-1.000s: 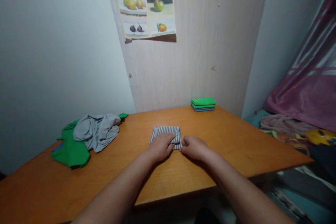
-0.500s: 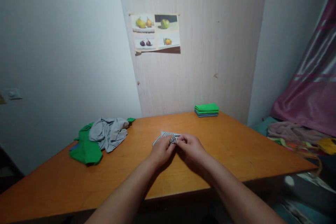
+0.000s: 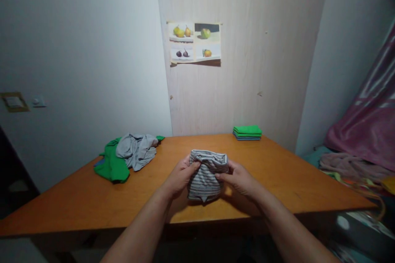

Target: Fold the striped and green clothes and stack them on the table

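Note:
A grey-and-white striped cloth [image 3: 207, 181], folded into a compact bundle, is held up just above the front of the wooden table. My left hand [image 3: 182, 173] grips its left side, thumb across the front face and fingers behind. On the right side my right hand [image 3: 239, 177] grips it the same way, thumb on the front. The fingers behind the cloth are mostly hidden. A small pointed corner hangs from the lower edge of the bundle. Whether it is a garment or a plain piece of cloth, I cannot tell.
A loose heap with a grey cloth [image 3: 135, 152] and a green cloth [image 3: 112, 166] lies at the table's left. Towards the back right stands a neat folded stack [image 3: 247, 132], green over blue-grey. The wooden table [image 3: 284, 176] ends at a wall with a fruit poster [image 3: 195, 43].
The striped cloth has come up off the tabletop and now shows its broad folded face. My hands have moved apart to its two sides. The view has shifted slightly left.

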Demonstrator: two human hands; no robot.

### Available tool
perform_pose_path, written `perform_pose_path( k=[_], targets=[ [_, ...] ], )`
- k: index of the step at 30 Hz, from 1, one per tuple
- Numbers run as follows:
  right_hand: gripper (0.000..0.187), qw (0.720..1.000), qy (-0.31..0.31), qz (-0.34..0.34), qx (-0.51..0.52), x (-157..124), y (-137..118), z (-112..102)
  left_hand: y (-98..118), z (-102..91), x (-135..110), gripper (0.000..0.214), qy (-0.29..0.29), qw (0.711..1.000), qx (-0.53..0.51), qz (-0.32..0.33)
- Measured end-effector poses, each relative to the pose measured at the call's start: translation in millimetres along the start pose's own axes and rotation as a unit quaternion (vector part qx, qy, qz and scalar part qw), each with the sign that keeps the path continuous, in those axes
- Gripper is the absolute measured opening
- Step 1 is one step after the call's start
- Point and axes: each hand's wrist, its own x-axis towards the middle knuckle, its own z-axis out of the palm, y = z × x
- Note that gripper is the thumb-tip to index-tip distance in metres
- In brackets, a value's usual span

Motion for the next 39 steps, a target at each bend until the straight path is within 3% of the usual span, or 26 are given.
perform_pose_path(
  k=[4,11,17,21,23,28,33,39],
  targets=[
    [0.044,0.997,0.06,-0.022,-0.039,1,-1,5,-11,0.7,-7,0.038,0.032,0.999,-0.027,0.035],
    [0.051,0.999,0.028,0.011,-0.025,-11,15,2,-36,1.4,-16,0.044,0.068,0.993,-0.094,0.016],
    [0.059,0.998,0.005,0.01,-0.062,-11,3,-3,-29,16.0,-18,0.036,0.081,0.985,-0.151,0.025],
    [0.073,0.986,0.036,-0.009,-0.165,-15,-10,-14,-26,19.5,-20,0.037,0.077,0.983,-0.169,0.018],
    [0.066,0.974,0.042,-0.036,-0.22,-16,-19,-20,-26,19.0,-21,0.037,0.068,0.981,-0.179,0.014],
    [0.019,0.938,0.03,-0.113,-0.326,-12,-49,-26,-27,17.6,-25,0.035,0.047,0.984,-0.174,0.015],
    [0.02,0.918,-0.022,-0.108,-0.38,-3,-75,-25,-27,15.7,-28,0.033,0.02,0.986,-0.166,0.017],
    [0.017,0.893,-0.103,-0.054,-0.436,7,-92,-28,-25,18.7,-31,0.032,0.008,0.987,-0.162,0.004]
  ],
)
